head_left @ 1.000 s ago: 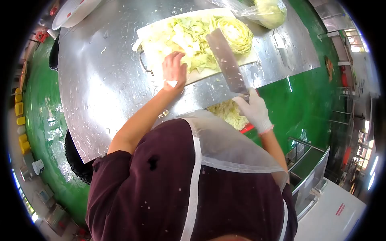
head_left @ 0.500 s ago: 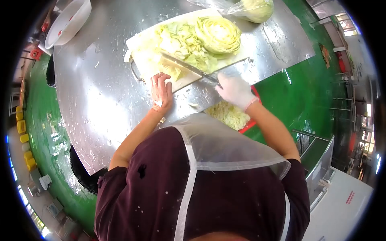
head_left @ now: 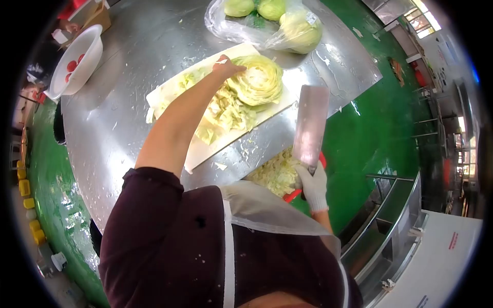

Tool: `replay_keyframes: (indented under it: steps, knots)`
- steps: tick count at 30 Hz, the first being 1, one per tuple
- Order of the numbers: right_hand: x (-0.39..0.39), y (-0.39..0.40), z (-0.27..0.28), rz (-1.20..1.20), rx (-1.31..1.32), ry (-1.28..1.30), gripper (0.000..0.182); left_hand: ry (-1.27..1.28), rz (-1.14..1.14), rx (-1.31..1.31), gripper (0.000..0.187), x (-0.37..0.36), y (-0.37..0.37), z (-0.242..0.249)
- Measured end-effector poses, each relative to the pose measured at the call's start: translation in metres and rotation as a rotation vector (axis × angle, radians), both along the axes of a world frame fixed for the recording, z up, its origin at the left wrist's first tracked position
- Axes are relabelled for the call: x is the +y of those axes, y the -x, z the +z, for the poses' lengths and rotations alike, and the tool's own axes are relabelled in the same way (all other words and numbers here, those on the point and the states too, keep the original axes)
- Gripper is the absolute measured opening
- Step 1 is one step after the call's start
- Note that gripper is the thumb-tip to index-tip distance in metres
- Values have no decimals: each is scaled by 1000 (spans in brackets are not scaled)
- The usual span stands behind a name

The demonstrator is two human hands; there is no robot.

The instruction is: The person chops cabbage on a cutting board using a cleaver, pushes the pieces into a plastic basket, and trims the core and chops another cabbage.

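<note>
My left hand (head_left: 227, 66) reaches across the white cutting board (head_left: 203, 152) to the far left side of a halved cabbage (head_left: 258, 82). Its thumb lies against the cut face; the other fingers are mostly hidden. Sliced cabbage (head_left: 228, 112) is heaped on the board below my forearm. In a white glove, my right hand (head_left: 313, 186) grips a cleaver (head_left: 310, 123) by its handle. The broad blade points away from me, beyond the table's near edge. Beneath it, chopped cabbage (head_left: 272, 173) fills a red-rimmed container (head_left: 292, 195), partly covered by my hand and apron.
Whole cabbages (head_left: 300, 33) in a clear plastic bag (head_left: 221, 25) sit behind the board. At the far left stands a white bowl (head_left: 87, 64) holding red items. Water and scraps dot the metal table (head_left: 110, 149). A metal frame (head_left: 385, 226) stands at right.
My left hand has moved from the board's near edge to the cabbage half. My right hand has drawn the cleaver off the board, right and toward me, turning its blade upright in view.
</note>
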State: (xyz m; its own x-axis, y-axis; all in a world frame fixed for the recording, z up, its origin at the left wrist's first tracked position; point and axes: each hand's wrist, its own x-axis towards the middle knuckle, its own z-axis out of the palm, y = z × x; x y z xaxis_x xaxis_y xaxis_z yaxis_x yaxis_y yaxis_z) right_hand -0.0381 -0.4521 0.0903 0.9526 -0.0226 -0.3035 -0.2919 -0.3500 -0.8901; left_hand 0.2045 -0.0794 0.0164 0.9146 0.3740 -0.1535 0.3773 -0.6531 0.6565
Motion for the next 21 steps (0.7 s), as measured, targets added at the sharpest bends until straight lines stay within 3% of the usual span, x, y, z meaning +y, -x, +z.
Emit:
replay_keyframes:
  steps: [3,4,7,8,11,12,13,15,16,18,19,20,21]
  knots:
    - [-9,15,-2,-93,29,-16,36,288,-268,160,68,20,-49,-26]
    - [-12,18,-4,-110,22,-45,31,601,-172,128,48,23,-67,-53]
    - [-9,25,7,-224,74,-143,28,847,-177,209,40,-5,-26,31]
    - [-7,26,12,-230,95,-142,28,808,-222,230,42,-5,-33,25]
    - [-4,19,20,-199,135,-136,30,759,-336,-96,48,-22,-20,8]
    - [-3,15,20,-163,144,-136,33,754,-313,-204,39,-25,-8,6]
    - [-2,12,20,-126,154,-138,37,576,-314,-254,42,-26,3,6]
    - [2,-1,11,-63,105,-170,34,219,-305,-351,46,-27,47,55]
    - [8,-9,10,-33,70,-189,32,184,-212,-378,46,-23,67,76]
    - [25,-23,9,70,35,-231,32,301,-90,-462,46,4,105,104]
    - [36,-32,11,146,28,-253,32,417,-133,-684,45,38,97,84]
    - [48,-39,14,221,21,-276,33,319,59,-586,44,43,138,139]
    - [63,-46,15,348,43,-239,33,453,45,-709,30,65,153,148]
